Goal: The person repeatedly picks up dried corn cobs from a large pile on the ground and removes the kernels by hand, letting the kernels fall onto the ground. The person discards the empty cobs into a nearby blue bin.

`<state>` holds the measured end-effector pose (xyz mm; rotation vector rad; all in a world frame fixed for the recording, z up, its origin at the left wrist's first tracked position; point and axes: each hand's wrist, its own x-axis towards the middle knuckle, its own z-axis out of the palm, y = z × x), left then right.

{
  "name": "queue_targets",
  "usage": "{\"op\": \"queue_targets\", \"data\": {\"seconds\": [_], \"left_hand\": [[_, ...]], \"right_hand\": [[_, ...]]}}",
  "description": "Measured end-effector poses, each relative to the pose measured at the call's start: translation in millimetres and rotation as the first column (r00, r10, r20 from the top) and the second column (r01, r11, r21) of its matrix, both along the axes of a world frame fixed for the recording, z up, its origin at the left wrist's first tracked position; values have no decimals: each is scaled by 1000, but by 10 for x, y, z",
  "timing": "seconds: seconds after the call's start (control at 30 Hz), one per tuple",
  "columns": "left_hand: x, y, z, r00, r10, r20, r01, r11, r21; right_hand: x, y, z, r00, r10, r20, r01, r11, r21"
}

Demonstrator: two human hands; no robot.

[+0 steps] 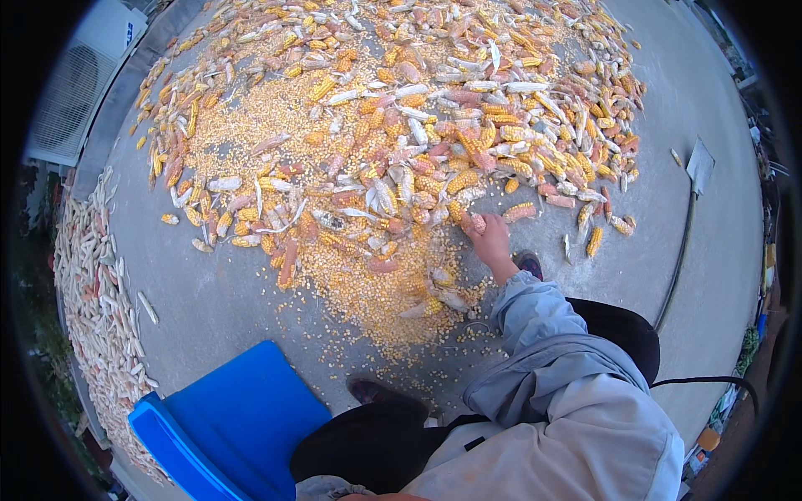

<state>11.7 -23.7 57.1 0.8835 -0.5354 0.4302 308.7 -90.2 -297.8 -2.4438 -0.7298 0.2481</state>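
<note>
My right hand (pixel 493 242) reaches down to the near right edge of a wide spread of corn. Its fingers are closed round a reddish corn cob (pixel 478 223). Just right of it lies another partly shelled cob (pixel 520 212). Below and left, loose yellow kernels (pixel 376 292) cover the ground near my feet. Of my left arm, only a bit of grey sleeve (pixel 330 488) shows at the lower edge, with a sliver of skin beside it. The fingers there are out of sight.
A blue plastic seat (pixel 242 417) stands at lower left. Beyond it lies a long heap of pale bare cobs (pixel 96 292). At right, a shovel (pixel 700 167) with a long dark handle lies on the concrete. A white fan unit (pixel 79 83) stands at upper left.
</note>
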Motion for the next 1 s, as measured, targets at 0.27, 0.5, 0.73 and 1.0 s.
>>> {"op": "queue_targets", "data": {"seconds": [0.27,0.5,0.73,1.0], "left_hand": [[93,-147,-15,988,140,-66,-146,985,-92],[-20,-74,82,921,254,-294,-258,966,25],[-319,298,-175,181,508,-842,-591,741,319],[-359,474,-632,230,425,-876,-581,782,227]], "right_hand": [[-112,0,-237,980,41,-196,-77,980,-183],[-315,316,216,529,26,-848,194,969,151],[-955,797,1604,383,486,-786,-69,863,500],[-1770,633,2907,378,808,-451,-611,584,534]]}}
